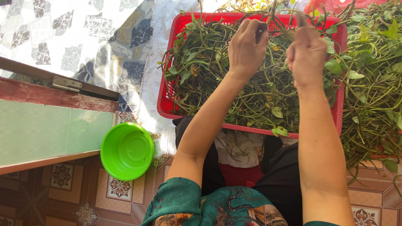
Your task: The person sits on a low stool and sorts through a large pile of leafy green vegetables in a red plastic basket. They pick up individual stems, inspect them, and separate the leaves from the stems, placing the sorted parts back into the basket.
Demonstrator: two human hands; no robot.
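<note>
A red plastic basket sits on the floor in front of my knees, filled with green leafy vine stems. My left hand is raised over the basket, fingers pinched on a thin green stem that runs up past the top edge. Beside it, my right hand is closed with its fingertips up, pinching the same stalk or a neighbouring one; I cannot tell which.
A bright green plastic bowl stands empty on the patterned tile floor at left. A larger heap of the same vines lies right of the basket. A glass-panelled wooden door leaf lies at left, and a patterned cloth covers the floor behind.
</note>
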